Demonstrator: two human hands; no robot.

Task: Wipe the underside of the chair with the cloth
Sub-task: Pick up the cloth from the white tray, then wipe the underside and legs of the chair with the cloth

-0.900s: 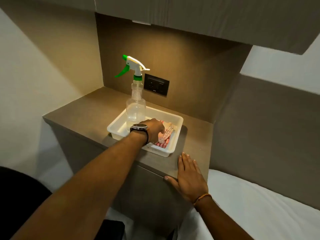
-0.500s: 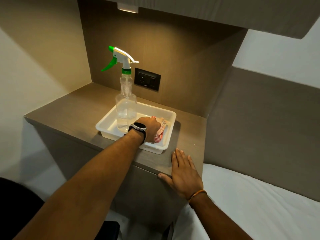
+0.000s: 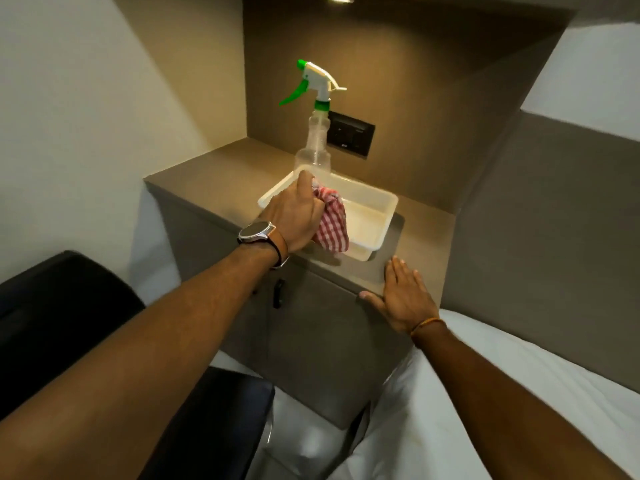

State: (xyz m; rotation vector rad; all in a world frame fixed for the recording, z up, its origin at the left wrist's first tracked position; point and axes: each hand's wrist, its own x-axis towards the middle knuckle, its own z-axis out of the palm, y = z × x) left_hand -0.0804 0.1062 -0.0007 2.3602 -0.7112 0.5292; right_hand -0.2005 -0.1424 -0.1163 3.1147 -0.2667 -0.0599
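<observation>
Head view, left hand (image 3: 294, 216): fist clenched round the red-checked cloth (image 3: 331, 225), held just above the tray's near-left part.
Right hand (image 3: 405, 296): flat, fingers spread, released, pressing the table (image 3: 214, 168) at its near edge.
Tray (image 3: 375, 216): white, on the table.
Bottle (image 3: 317, 133): upright at the tray's far-left corner.
Chair (image 3: 62, 306): black, near left.
Bed (image 3: 502, 393): white, right.

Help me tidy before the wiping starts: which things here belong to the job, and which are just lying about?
For the job:
checked cloth, held in the left hand
black chair

Lying about:
spray bottle
white tray
bed
</observation>
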